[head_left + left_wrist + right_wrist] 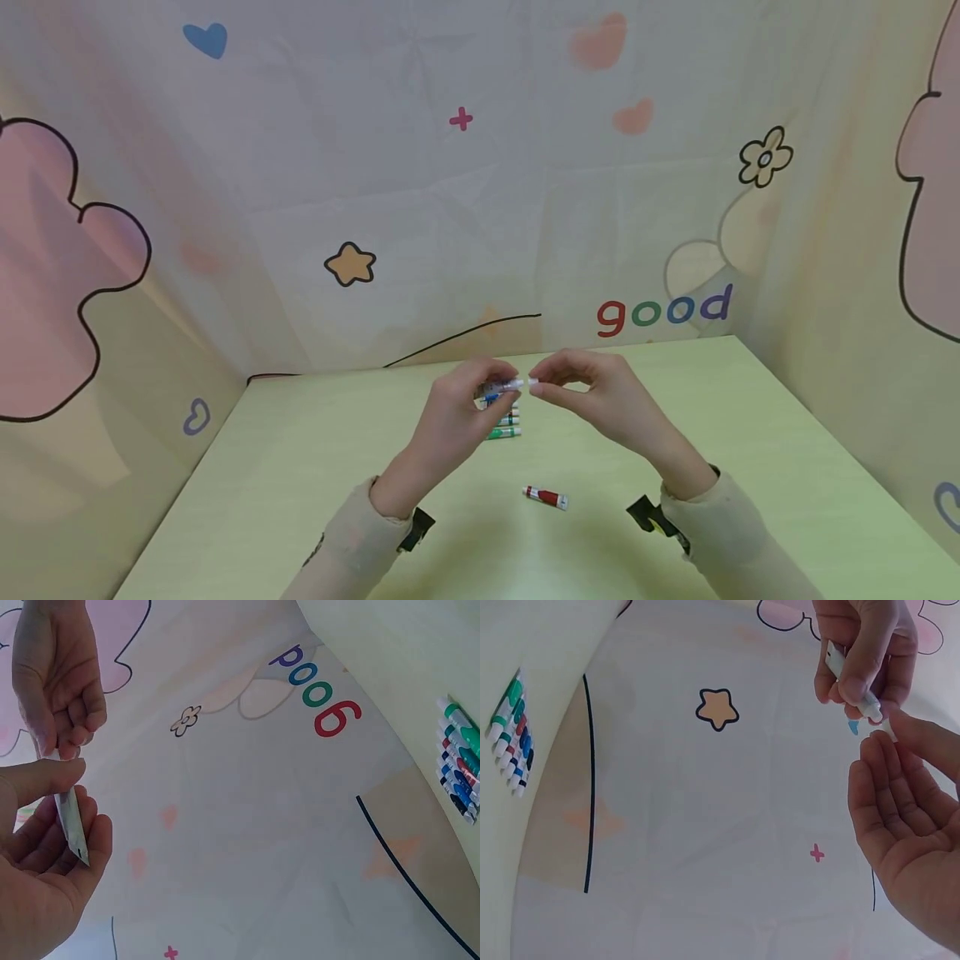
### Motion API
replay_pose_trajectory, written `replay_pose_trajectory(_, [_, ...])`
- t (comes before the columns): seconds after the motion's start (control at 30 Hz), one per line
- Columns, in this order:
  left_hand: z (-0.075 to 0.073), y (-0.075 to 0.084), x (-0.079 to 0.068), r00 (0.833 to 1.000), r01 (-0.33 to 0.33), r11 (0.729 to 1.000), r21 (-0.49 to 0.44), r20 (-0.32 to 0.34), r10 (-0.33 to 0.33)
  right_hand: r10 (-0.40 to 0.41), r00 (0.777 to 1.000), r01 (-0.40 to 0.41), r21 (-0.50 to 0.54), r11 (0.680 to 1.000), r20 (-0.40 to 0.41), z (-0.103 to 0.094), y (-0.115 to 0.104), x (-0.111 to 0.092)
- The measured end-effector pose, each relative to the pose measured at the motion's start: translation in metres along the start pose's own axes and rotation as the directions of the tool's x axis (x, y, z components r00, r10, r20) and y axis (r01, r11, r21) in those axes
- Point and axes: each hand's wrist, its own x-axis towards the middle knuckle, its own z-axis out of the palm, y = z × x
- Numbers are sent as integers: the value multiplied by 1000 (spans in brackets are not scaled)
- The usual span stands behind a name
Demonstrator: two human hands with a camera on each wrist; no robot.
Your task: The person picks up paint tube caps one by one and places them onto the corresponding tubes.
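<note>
My left hand (453, 408) grips a small, pale paint tube (849, 675) between thumb and fingers, its flat crimped end pointing away from the right hand. A white nozzle shows at the tube's other end. Facing it, my right hand (607, 400) pinches a small white cap (888, 729) between thumb and fingertips, and a narrow gap separates cap and nozzle in the head view. Both hands are raised over the table. Below them lies a row of several paint tubes (506, 432), partly hidden by the left hand in the head view; green, red and blue labels show in the wrist views.
A red paint tube (546, 497) lies apart on the pale green table (300, 475), nearer to me. Printed cloth (450, 200) with hearts, a star and the word "good" stands behind the table and along both sides. Black straps circle both sleeves near the wrists.
</note>
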Motion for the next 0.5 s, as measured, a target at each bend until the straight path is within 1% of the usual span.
replay_pose_trajectory(0.2, [0, 3, 0, 1000, -25, 997, 69, 14, 24, -22, 1000, 22, -7, 1000, 4, 4, -1, 0])
replay_pose_trajectory(0.5, [1, 8, 0, 999, -43, 995, 86, 15, 42, -45, 999, 45, -39, 998, 5, 7, 1, -1])
